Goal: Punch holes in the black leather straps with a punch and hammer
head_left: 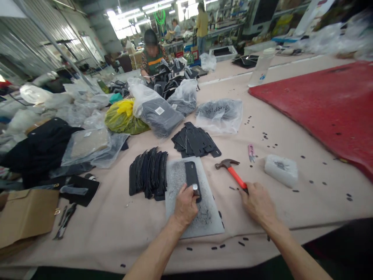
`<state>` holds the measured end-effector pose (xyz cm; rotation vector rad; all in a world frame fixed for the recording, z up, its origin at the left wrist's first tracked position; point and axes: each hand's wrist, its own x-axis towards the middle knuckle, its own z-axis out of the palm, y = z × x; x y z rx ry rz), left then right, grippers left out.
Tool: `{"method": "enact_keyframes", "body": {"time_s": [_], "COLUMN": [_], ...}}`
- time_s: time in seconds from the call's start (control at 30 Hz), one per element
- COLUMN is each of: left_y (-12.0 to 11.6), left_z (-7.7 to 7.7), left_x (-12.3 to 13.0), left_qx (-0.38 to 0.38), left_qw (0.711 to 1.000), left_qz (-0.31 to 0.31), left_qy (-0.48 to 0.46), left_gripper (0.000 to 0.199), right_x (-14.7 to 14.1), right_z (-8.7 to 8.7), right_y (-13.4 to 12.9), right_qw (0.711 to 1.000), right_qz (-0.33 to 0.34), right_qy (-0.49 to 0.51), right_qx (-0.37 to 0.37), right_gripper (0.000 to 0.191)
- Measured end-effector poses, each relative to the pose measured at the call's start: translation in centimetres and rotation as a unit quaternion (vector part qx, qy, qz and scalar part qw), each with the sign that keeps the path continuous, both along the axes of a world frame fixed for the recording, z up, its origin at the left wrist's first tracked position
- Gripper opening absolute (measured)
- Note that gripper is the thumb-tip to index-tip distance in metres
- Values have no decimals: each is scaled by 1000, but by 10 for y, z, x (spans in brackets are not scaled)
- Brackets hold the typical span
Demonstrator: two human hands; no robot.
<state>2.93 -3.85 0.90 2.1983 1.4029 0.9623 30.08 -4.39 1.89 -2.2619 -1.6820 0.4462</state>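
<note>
My left hand (185, 208) is closed around a metal hole punch (195, 189), held upright on the lower end of a black strip (191, 175). Beneath the strip lies a grey, scuffed board (177, 175) strewn with dark bits. In my right hand (259, 204) is the red and black handle of a claw hammer (236, 177), its head to the right of the board. Left of the board stands a tight row of black strips (148, 171). Behind it, more flat black pieces (194, 140) lie fanned in a pile.
Pink thread snips (251, 153) and a white wrapped block (281, 170) lie to the right, among small black offcuts. Bagged goods (159, 111) and a yellow bag (124, 116) sit behind. A cardboard box (27, 214) is at left, red sheet (320, 105) at right. A co-worker (153, 54) sits opposite.
</note>
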Motion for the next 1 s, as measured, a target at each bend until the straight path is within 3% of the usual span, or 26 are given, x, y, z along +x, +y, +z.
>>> {"method": "enact_keyframes", "body": {"time_s": [0.07,0.17,0.33,0.43,0.57,0.67,0.77,0.83,0.9,1.0], "left_y": [0,0,-1,-1,-1,-1,-1,-1,-1,-1], "left_z": [1,3,4,4,3,3,3,3,3,2], "left_x": [0,1,1,1,0,0,0,0,0,1], "left_qx": [-6,-7,7,14,20,17,19,22,25,27], "left_qw": [1000,1000,1000,1000,999,999,999,999,999,999], "left_qz": [-2,5,20,22,24,30,29,31,34,36], "left_qy": [7,14,15,16,11,9,16,19,19,20], "left_gripper": [26,24,21,20,20,20,20,20,20,19], "right_x": [8,3,-28,-43,-50,-52,-51,-50,-51,-53], "right_z": [1,8,36,76,136,158,171,182,192,189], "right_y": [6,14,7,-9,-33,-46,-49,-48,-48,-51], "right_qw": [982,911,875,898,965,962,944,938,939,924], "right_qz": [-50,-81,-80,-68,71,196,277,277,233,179], "right_qy": [158,355,427,415,237,75,-43,-67,-36,12], "right_qx": [-90,-194,-215,-131,90,175,173,196,251,338], "right_gripper": [11,11,11,27,36,32,30,31,32,26]}}
